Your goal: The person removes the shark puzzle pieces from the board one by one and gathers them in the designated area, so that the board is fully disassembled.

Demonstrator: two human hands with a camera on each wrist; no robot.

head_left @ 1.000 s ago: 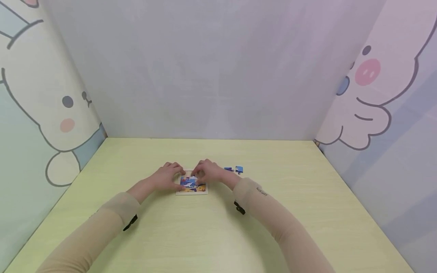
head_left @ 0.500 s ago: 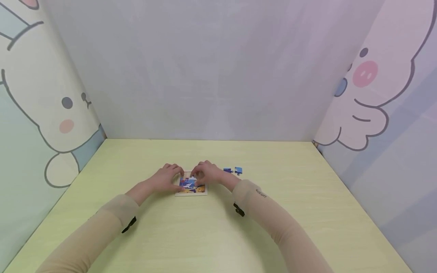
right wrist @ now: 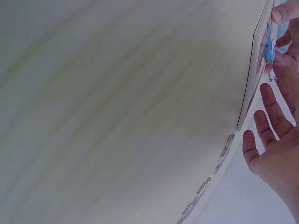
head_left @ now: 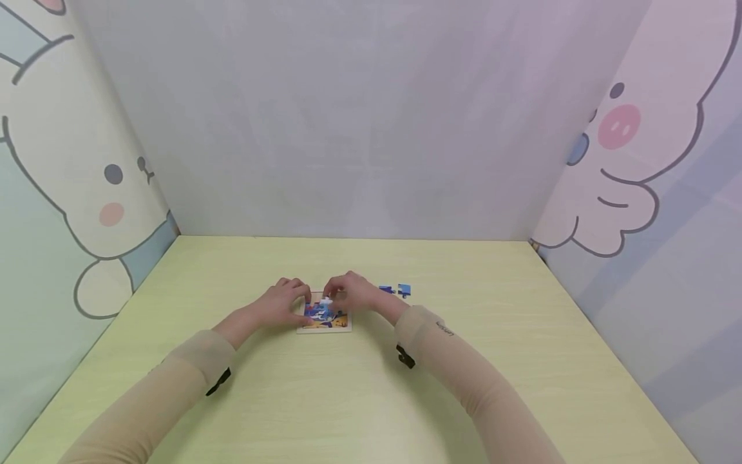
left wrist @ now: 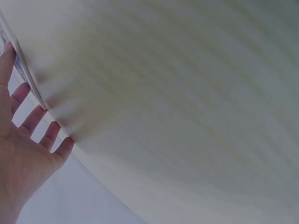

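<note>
A small framed jigsaw puzzle (head_left: 324, 330) with a blue and yellow picture lies on the table between the hands. The left hand (head_left: 284, 301) rests at its left side, thumb on the picture and fingers spread along the edge. In the left wrist view, the left hand's fingers (left wrist: 33, 117) look extended, their tips against the frame and tabletop. Over the puzzle's upper right part, the right hand (head_left: 358, 293) pinches a blue and white puzzle piece (right wrist: 269, 50) between thumb and forefinger. Its other fingers stay loosely spread. The right hand covers part of the picture.
Two loose blue puzzle pieces lie right of the frame, behind the right wrist: a darker piece (head_left: 386, 289) and a lighter piece (head_left: 404, 290). The pale yellow table (head_left: 359, 399) ends at a grey curtain (head_left: 359, 129), with cartoon-printed cloth on both sides.
The right thumb and forefinger have shifted slightly over the puzzle, and more of the blue and white piece shows between them. The left hand keeps its place at the frame.
</note>
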